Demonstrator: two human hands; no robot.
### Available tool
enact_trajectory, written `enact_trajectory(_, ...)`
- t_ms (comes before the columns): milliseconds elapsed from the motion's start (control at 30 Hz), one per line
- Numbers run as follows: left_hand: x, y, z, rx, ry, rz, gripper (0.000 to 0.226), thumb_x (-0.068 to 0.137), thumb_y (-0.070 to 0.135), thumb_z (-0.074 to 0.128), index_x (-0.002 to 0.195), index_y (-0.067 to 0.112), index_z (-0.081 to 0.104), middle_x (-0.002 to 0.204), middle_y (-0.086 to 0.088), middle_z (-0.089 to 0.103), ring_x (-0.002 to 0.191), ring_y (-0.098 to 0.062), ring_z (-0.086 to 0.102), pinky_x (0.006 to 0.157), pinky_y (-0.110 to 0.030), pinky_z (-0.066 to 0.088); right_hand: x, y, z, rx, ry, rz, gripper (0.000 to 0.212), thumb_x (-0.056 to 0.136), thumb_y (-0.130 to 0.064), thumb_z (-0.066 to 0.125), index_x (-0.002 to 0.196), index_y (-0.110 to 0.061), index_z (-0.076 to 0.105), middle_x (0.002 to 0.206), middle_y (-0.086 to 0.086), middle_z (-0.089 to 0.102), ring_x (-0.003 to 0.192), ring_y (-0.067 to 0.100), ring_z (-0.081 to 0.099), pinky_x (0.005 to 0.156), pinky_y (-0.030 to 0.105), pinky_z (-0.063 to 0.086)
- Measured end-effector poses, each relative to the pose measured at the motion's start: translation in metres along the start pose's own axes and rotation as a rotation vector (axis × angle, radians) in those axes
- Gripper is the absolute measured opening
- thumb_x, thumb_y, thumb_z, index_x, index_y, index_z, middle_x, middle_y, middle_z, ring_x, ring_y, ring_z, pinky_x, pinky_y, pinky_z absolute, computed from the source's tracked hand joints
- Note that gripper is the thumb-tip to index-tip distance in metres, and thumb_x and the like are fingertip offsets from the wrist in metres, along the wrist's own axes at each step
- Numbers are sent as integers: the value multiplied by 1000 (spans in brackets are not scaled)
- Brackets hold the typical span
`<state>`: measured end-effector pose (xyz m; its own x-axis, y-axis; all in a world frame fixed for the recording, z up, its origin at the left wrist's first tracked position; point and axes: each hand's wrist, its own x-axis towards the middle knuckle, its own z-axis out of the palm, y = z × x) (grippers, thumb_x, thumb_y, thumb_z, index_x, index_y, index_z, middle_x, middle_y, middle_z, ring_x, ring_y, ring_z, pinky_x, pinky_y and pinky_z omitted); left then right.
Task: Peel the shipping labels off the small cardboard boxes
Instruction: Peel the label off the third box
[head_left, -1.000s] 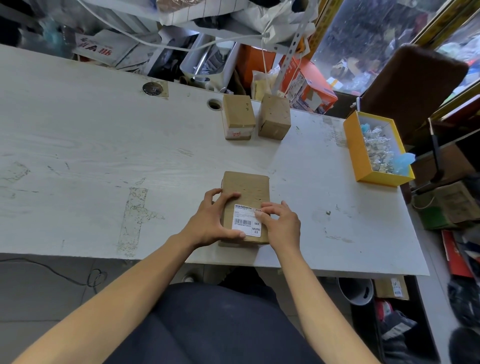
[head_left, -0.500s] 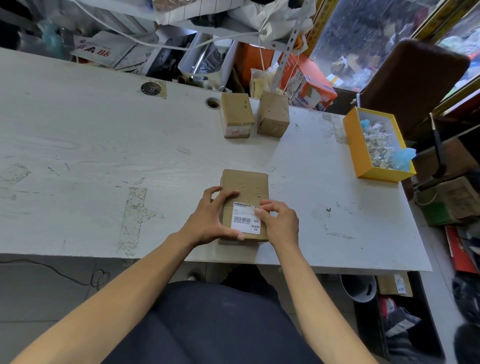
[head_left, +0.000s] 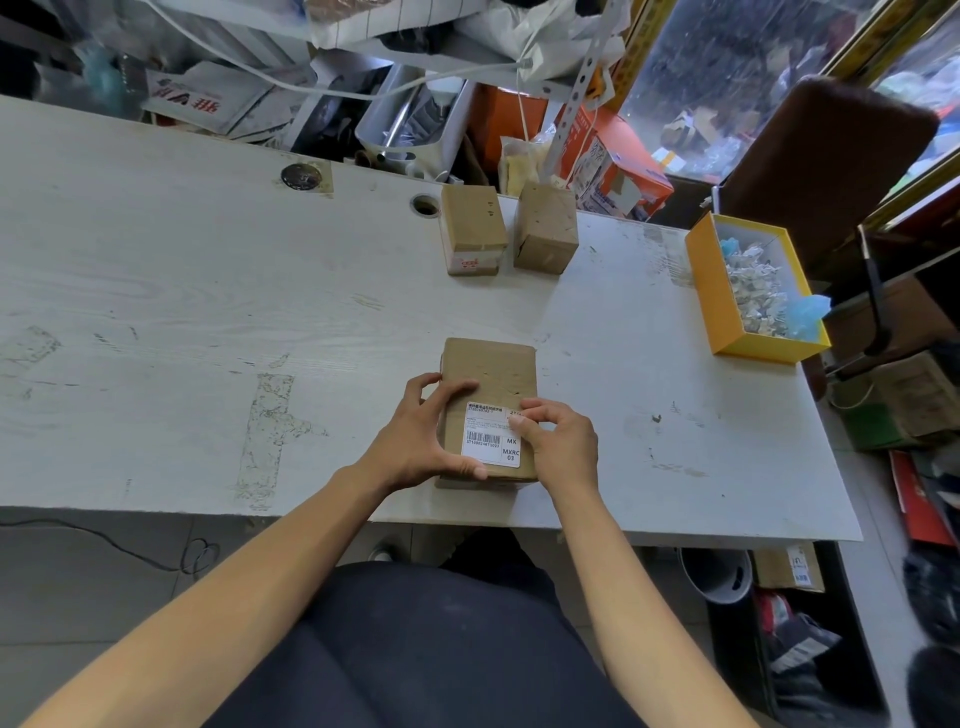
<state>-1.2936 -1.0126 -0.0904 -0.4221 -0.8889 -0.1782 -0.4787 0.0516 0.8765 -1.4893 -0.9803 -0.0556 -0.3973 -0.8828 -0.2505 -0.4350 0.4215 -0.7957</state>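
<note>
A small brown cardboard box (head_left: 489, 371) lies flat near the front edge of the white table (head_left: 208, 322). A white shipping label (head_left: 488, 436) with a barcode is stuck on its near half. My left hand (head_left: 421, 436) grips the box's left side, thumb on the label's lower edge. The curled fingertips of my right hand (head_left: 563, 441) pick at the label's upper right corner. Two more small boxes, the left one (head_left: 472, 228) and the right one (head_left: 545, 226), stand at the table's far edge.
A yellow open box (head_left: 719, 306) holding crumpled white scraps and a blue bit sits at the table's right end. Clutter, papers and orange cartons pile behind the table. A brown chair back stands far right. A cable hole (head_left: 426, 204) is near the far boxes.
My right hand has shifted up from the label's right edge to its upper right corner, fingers curling in. The box and my left hand have stayed put.
</note>
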Motion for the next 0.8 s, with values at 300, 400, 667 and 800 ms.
enact_trajectory(300, 1, -1, 1, -9, -8, 4, 110, 41, 67, 87, 136, 53, 35, 146, 14, 17, 128, -20, 44, 107, -35, 42, -1, -2, 1, -10, -5, 11, 16, 79, -32, 76, 65, -32, 69, 99, -29, 64, 121, 26, 58, 98, 54, 47)
enact_trajectory(400, 1, -1, 1, -9, -7, 4, 109, 40, 68, 86, 136, 53, 35, 146, 14, 17, 128, -20, 44, 107, -35, 42, -3, -7, 0, -26, -2, 18, 18, 82, -27, 75, 66, -30, 68, 108, -19, 68, 114, 21, 61, 94, 49, 51)
enact_trajectory(667, 1, -1, 1, -9, -8, -4, 110, 40, 68, 85, 137, 52, 35, 146, 13, 17, 128, -20, 44, 107, -37, 43, -8, -14, -3, 4, 1, 25, 8, 87, -17, 72, 79, -14, 73, 113, -9, 68, 93, 8, 61, 60, 9, 45)
enact_trajectory(800, 0, 0, 1, -17, -3, -1, 112, 39, 69, 84, 139, 49, 37, 146, 13, 18, 128, -20, 44, 106, -33, 42, -9, -16, -4, 14, 3, 26, 9, 87, -15, 72, 78, -14, 71, 110, -8, 67, 93, 9, 61, 57, 3, 42)
